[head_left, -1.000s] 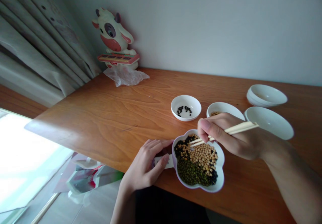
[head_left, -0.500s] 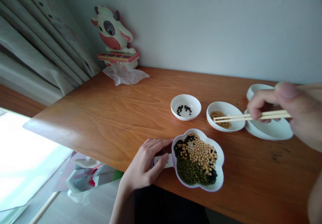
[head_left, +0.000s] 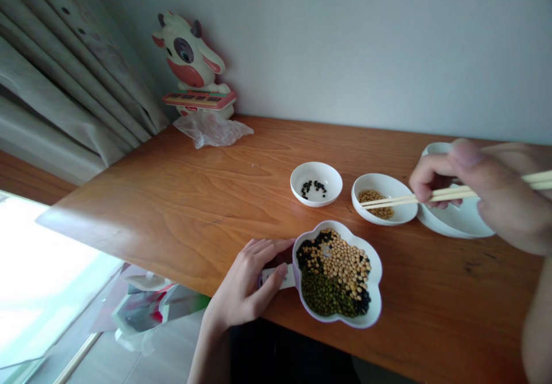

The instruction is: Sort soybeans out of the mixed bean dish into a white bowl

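A flower-shaped white bowl (head_left: pixel 376 292) near the table's front edge holds mixed yellow, green and black beans. My left hand (head_left: pixel 245 283) rests at the table edge, fingers closed on the bowl's short handle (head_left: pixel 280 277). My right hand (head_left: pixel 483 191) is raised at the right, gripping a pair of wooden chopsticks (head_left: pixel 405 200). Their tips hover over a small white bowl of yellow beans (head_left: pixel 385 198). To its left stands a small white bowl with a few black beans (head_left: pixel 316 183).
Two more white bowls (head_left: pixel 457 223) sit at the right, partly behind my right hand. A toy cow with a keyboard (head_left: pixel 194 70) and a crumpled plastic bag (head_left: pixel 212 128) stand at the back left by the curtain (head_left: pixel 64 79). Bags lie on the floor (head_left: pixel 146 309).
My right hand lifted the chopsticks out of the flower-shaped bowl and carried them right to the bowl of yellow beans. The left hand stayed on the handle.
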The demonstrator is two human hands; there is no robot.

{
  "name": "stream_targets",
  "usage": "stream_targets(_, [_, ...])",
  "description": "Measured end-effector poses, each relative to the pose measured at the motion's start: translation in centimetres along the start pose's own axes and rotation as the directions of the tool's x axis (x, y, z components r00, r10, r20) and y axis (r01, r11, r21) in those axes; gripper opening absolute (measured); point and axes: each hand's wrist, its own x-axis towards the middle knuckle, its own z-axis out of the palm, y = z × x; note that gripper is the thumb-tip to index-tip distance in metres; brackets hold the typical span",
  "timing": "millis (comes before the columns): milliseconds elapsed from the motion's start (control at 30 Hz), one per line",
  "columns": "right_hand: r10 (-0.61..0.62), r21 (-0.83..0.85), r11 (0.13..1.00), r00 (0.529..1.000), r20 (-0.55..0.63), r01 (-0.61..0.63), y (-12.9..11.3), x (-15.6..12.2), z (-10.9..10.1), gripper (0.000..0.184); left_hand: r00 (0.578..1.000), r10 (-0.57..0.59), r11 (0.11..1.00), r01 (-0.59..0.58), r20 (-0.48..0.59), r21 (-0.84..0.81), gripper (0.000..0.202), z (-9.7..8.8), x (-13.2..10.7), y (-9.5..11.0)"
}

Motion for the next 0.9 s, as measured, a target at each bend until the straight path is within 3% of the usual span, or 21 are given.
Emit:
stream_targets(33, [0.039,-0.06,0.997,0.999,-0.022,-0.04,-0.7,0.4,0.9,0.06,1.0,0.0,1.0,0.0,0.0,0.0,0.044,0.0,0.0,0.0])
stream_targets(133, [-0.021,0.007,1.0,0.991,0.131,0.02,-2.4,1.3,3.5,0.068,1.0,0.009,1.0,-0.009,-0.003,-0.001,0.044,0.0,0.0,0.0])
stream_targets(233, [-0.043,0.044,0.998,0.967,0.25,0.033,-3.2,1.9,5.5,0.064,1.0,0.011,1.0,-0.011,-0.009,-0.005,0.043,0.0,0.0,0.1])
stream_targets(367, [-0.067,0.067,0.997,0.944,0.323,0.047,-3.0,2.4,7.1,0.058,1.0,0.008,1.0,-0.008,-0.018,0.001,0.044,0.0,-0.1,0.1])
stream_targets(900, [-0.109,0.125,0.99,0.934,0.34,0.07,-2.0,2.6,8.3,0.054,1.0,0.004,1.0,-0.004,0.004,-0.008,0.044,0.0,0.0,0.1])
